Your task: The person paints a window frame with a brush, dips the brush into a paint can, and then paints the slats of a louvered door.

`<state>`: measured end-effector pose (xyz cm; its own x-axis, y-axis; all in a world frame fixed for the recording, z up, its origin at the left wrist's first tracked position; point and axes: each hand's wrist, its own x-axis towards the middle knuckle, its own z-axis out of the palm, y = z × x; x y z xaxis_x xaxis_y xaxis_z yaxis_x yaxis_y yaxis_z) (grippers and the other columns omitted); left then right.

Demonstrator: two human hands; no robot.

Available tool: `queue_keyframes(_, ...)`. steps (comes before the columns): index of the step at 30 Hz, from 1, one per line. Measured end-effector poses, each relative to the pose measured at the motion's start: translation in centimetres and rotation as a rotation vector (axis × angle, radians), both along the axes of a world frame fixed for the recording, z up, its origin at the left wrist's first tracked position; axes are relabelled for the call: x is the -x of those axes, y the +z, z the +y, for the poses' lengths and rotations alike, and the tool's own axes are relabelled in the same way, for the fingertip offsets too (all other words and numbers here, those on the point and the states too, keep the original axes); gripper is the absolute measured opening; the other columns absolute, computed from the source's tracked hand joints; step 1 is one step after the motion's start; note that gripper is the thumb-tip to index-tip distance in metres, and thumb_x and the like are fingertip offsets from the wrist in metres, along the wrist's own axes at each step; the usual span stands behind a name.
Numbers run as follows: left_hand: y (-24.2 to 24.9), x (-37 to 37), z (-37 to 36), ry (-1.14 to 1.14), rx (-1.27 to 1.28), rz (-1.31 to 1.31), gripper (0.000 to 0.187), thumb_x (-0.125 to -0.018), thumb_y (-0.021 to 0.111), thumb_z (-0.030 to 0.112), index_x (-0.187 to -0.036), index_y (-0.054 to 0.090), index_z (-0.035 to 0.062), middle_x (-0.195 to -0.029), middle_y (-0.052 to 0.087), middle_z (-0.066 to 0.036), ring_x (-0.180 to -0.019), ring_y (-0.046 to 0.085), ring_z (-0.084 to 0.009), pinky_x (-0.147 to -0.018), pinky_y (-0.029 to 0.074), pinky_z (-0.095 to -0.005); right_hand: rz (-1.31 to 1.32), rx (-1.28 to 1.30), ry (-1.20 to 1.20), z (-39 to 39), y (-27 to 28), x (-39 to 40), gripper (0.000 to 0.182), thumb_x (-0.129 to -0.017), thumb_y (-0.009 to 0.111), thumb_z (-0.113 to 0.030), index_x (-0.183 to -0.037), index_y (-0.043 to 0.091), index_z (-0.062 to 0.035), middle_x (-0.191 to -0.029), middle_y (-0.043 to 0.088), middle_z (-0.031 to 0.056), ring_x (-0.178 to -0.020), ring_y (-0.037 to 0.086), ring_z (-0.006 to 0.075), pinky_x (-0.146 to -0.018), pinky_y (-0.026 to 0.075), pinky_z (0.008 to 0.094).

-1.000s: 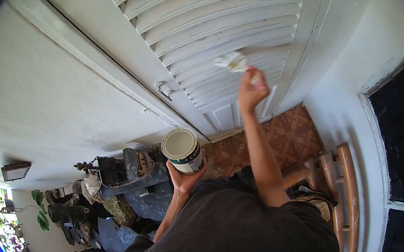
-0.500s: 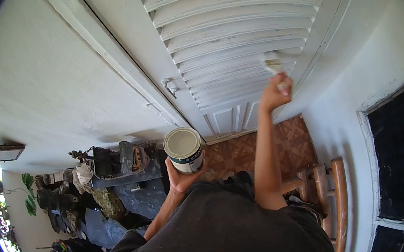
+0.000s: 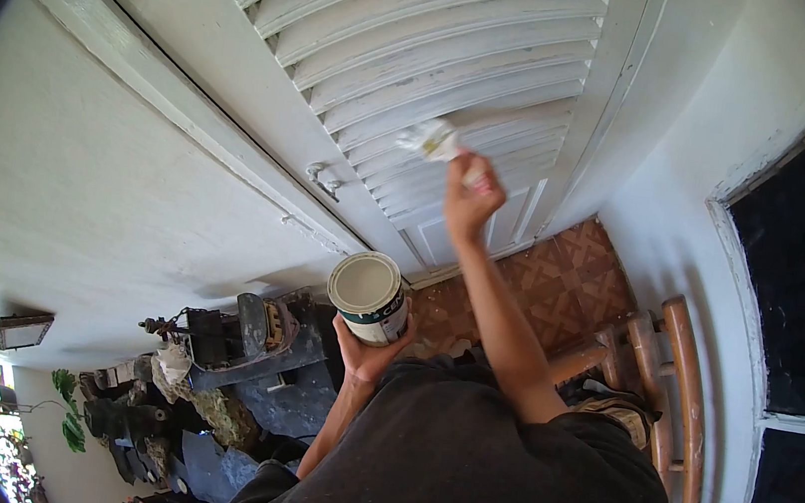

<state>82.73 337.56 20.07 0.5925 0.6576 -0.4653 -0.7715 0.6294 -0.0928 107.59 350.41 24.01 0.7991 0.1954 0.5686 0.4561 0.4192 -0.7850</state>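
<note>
Here the right grip (image 3: 476, 196) clasps a blurred brush (image 3: 440, 140), the partly hidden left grip (image 3: 367, 358) a can (image 3: 376, 323).

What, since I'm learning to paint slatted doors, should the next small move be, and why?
Probably sweep the white, flat-headed paintbrush rightward along the white, louvred door slats: the right hand holds it close to or touching them, and several look grey-streaked.

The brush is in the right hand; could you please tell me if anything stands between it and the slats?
Nothing visible stands between the brush and the slats. The can in the left hand is off that path; blur hides whether brush and slats touch.
</note>
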Motion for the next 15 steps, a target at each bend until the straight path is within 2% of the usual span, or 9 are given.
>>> queue_keyframes(2, -0.1, 0.1, 0.0, -0.012, -0.019, 0.011, 0.083, -0.083, 0.061, 0.056, -0.148, 0.046, 0.0070, -0.145, 0.048, -0.020, -0.137, 0.042, -0.0378, -0.111, 0.039, -0.0559, 0.031, 0.039, -0.159, 0.6, -0.6, -5.2, 0.008, -0.090, 0.071, -0.005, -0.084, 0.070, -0.0009, -0.079, 0.071, 0.0139, -0.070, 0.069, 0.0262, -0.065, 0.054, 0.0363)
queue_keyframes(4, -0.5, 0.5, 0.1, -0.022, -0.033, 0.030, 0.083, -0.083, 0.061, 0.056, -0.148, 0.046, 0.0069, -0.145, 0.048, -0.020, -0.138, 0.042, -0.0376, -0.111, 0.039, -0.0556, -0.089, -0.043, -0.399, 0.7, -0.4, -11.0, 0.009, -0.091, 0.070, -0.006, -0.084, 0.071, -0.0002, -0.079, 0.072, 0.0136, -0.070, 0.070, 0.0250, -0.066, 0.054, 0.0355)
queue_keyframes(6, 0.0, 0.7, 0.0, -0.026, -0.017, 0.023, 0.082, -0.083, 0.061, 0.056, -0.148, 0.047, 0.0067, -0.146, 0.048, -0.020, -0.138, 0.042, -0.0375, -0.111, 0.038, -0.0555, 0.077, -0.015, -0.419, 0.3, -0.8, -16.0, 0.011, -0.092, 0.070, -0.007, -0.084, 0.072, -0.0001, -0.077, 0.073, 0.0112, -0.067, 0.069, 0.0212, -0.066, 0.055, 0.0333)
queue_keyframes(9, 0.1, 1.1, 0.1, -0.033, -0.028, 0.009, 0.082, -0.083, 0.061, 0.055, -0.147, 0.047, 0.0067, -0.146, 0.048, -0.020, -0.138, 0.042, -0.0375, -0.110, 0.038, -0.0555, 0.222, -0.131, -0.448, -1.3, 2.0, -17.1, 0.014, -0.093, 0.069, -0.008, -0.082, 0.071, -0.0003, -0.075, 0.072, 0.0086, -0.064, 0.067, 0.0170, -0.063, 0.054, 0.0305)
queue_keyframes(10, 0.1, 1.2, 0.0, -0.030, -0.027, 0.003, 0.081, -0.083, 0.061, 0.055, -0.147, 0.047, 0.0075, -0.146, 0.049, -0.020, -0.139, 0.042, -0.0374, -0.111, 0.038, -0.0561, 0.212, -0.207, -0.476, -1.3, 2.9, -16.6, 0.018, -0.094, 0.068, -0.008, -0.077, 0.067, -0.0011, -0.069, 0.068, 0.0060, -0.059, 0.063, 0.0145, -0.058, 0.050, 0.0298)
queue_keyframes(13, 0.1, 1.4, 0.1, -0.014, 0.003, -0.016, 0.079, -0.084, 0.061, 0.054, -0.148, 0.046, 0.0112, -0.147, 0.050, -0.017, -0.140, 0.043, -0.0370, -0.111, 0.037, -0.0589, 0.186, -0.183, -0.402, 0.0, 0.3, -13.7, 0.019, -0.094, 0.068, -0.007, -0.076, 0.064, -0.0016, -0.064, 0.063, 0.0056, -0.056, 0.060, 0.0147, -0.055, 0.047, 0.0310)
queue_keyframes(15, 0.3, 1.5, 0.1, -0.014, 0.016, -0.022, 0.079, -0.084, 0.062, 0.054, -0.148, 0.047, 0.0107, -0.147, 0.051, -0.017, -0.140, 0.043, -0.0372, -0.111, 0.037, -0.0584, 0.072, -0.073, -0.337, 0.6, -1.4, -8.6, 0.016, -0.093, 0.068, -0.006, -0.077, 0.064, -0.0028, -0.064, 0.060, 0.0053, -0.055, 0.058, 0.0147, -0.054, 0.046, 0.0316)
